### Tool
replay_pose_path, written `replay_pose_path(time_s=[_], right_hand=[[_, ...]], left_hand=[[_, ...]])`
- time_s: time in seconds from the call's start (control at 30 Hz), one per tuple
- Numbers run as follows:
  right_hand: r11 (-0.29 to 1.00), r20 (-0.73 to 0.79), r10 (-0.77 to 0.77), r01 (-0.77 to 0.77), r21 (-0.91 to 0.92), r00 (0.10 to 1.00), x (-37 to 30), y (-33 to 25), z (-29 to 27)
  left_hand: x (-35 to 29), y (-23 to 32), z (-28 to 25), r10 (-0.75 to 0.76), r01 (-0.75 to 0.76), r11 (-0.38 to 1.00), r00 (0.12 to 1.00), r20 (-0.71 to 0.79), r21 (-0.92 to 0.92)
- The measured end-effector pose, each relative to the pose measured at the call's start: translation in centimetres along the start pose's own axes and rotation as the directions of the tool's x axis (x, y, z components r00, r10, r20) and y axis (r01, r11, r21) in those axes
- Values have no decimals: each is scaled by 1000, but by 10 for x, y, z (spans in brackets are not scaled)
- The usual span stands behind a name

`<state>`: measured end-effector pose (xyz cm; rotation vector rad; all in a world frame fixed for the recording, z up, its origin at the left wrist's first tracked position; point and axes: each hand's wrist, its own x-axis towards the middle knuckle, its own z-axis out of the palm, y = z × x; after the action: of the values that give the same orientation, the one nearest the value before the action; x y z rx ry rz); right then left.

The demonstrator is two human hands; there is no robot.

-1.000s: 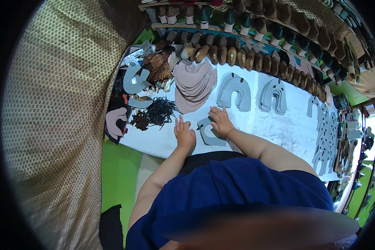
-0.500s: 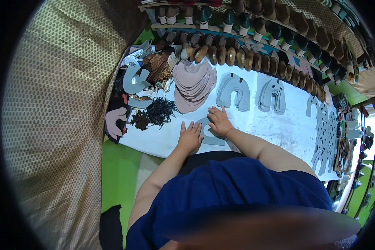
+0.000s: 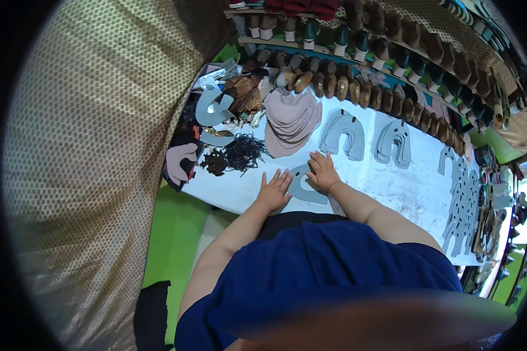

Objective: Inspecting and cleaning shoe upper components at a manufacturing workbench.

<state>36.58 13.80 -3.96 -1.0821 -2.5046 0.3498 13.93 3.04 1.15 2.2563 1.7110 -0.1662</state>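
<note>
A grey U-shaped shoe-upper piece (image 3: 297,183) lies flat on the white table, close to my body. On its left edge rests my left hand (image 3: 274,192), fingers stretched out and spread. My right hand (image 3: 324,172) lies flat over its right side, hiding part of it; these fingers point away from me. Neither hand grips anything. Just beyond them is a stack of pink pieces (image 3: 293,126). To the right of that stack lie two piles of similar grey pieces, a nearer pile (image 3: 332,136) and a farther pile (image 3: 384,146).
Black strings (image 3: 246,153) and a brown bundle (image 3: 214,162) lie left of my hands. Wooden shoe lasts (image 3: 342,89) line the table's back edge, below shelves of shoes. More grey pieces (image 3: 458,193) spread at the right. A patterned curtain (image 3: 93,164) hangs left.
The view has shifted, so the table and its contents sit further right in the picture. Both hands stay flat and spread at the grey piece, with little movement against it.
</note>
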Motion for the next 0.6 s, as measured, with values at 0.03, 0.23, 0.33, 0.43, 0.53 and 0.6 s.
replay_pose_path(time_s=[0.03,0.23,0.33,0.43,0.53,0.6], right_hand=[[1000,22,17,-17,-8,1000,0,1,1],[998,65,48,-45,-49,997,-1,-1,0],[1000,94,20,-18,-24,995,-3,4,-9],[985,215,71,-33,-172,974,-12,-1,-25],[943,336,172,-55,-330,926,-20,-8,-38],[925,325,219,-89,-371,920,-33,-11,-40]], left_hand=[[-9,-8,-2,-47,46,998,999,-9,-34],[-67,-83,-8,-510,508,859,845,-157,-55],[-92,-128,-4,-673,666,736,699,-241,-124],[-107,-160,-5,-756,733,650,595,-272,-202],[-114,-189,-5,-774,744,628,568,-280,-229],[-112,-196,-13,-771,736,632,569,-285,-241]])
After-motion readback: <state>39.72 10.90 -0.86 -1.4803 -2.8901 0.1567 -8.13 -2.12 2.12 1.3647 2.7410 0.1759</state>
